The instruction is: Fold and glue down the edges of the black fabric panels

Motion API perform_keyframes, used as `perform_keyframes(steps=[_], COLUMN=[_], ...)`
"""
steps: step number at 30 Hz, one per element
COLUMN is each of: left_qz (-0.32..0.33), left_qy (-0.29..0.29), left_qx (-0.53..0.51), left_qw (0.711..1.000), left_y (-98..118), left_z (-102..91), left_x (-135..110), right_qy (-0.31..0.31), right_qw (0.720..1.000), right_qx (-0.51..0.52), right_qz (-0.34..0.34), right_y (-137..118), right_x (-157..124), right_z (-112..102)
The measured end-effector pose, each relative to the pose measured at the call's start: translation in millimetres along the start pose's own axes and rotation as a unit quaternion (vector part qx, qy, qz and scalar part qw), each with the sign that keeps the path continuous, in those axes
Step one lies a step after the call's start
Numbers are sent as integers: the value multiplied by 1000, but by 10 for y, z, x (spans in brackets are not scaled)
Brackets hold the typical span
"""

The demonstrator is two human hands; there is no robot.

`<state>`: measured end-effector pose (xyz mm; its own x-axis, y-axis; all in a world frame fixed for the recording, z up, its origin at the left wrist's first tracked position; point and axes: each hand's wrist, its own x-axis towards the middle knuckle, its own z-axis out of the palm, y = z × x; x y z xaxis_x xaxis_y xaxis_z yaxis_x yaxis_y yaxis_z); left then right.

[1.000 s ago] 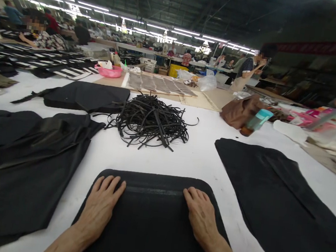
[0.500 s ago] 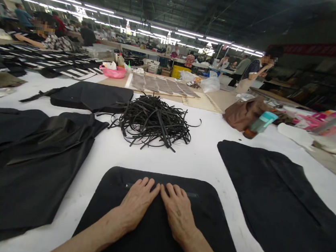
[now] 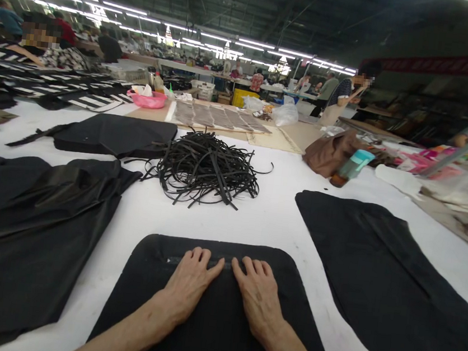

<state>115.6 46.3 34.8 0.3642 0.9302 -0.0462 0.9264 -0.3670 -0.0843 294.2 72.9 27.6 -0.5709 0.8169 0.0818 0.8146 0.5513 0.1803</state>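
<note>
A black rounded-corner panel of sheet material lies flat on the white tabletop in front of me. My left hand rests palm down on its upper part, fingers stretched forward and thumb pointing inward. Beside it, with a small gap between the thumbs, my right hand presses flat on the same panel, its fingers out. Under the fingertips runs a thin, faintly shiny strip or slit near the panel's far edge; I cannot make out which. Both hands are open and grasp nothing.
Beyond the panel sits a heap of narrow black strips. Black sheets lie at left and right, with a black stack behind. A bottle leans by brown cloth. A pink basin and co-workers are farther off.
My hands have moved slightly apart, the right one shifting right, so the gap between the thumbs is wider. The view has turned a little to the right.
</note>
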Motion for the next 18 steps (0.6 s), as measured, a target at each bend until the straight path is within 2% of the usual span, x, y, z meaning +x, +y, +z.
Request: perform_keyframes(steps=[3,7,10,13,16,18], left_qz=[9,-40,-76,-132,-193,-182], left_qy=[-12,-35,-38,-46,-21,-2], left_qx=[-13,-11,-18,-19,-13,-49], left_qw=[1000,999,996,990,981,982], left_y=[-181,-495,-704,-864,-880,-756], left_z=[16,77,109,63,-47,-125], left_x=[-140,-416,-582,-672,-689,-656], right_qy=[0,-9,-16,-35,-45,-29], right_qw=[1000,998,997,994,987,987], right_qx=[0,-7,-17,-20,-36,-35], right_qz=[27,59,79,102,147,155], right_y=[236,532,625,630,570,475], right_x=[-104,-242,-285,-285,-235,-147], right_z=[42,115,126,67,-54,-143])
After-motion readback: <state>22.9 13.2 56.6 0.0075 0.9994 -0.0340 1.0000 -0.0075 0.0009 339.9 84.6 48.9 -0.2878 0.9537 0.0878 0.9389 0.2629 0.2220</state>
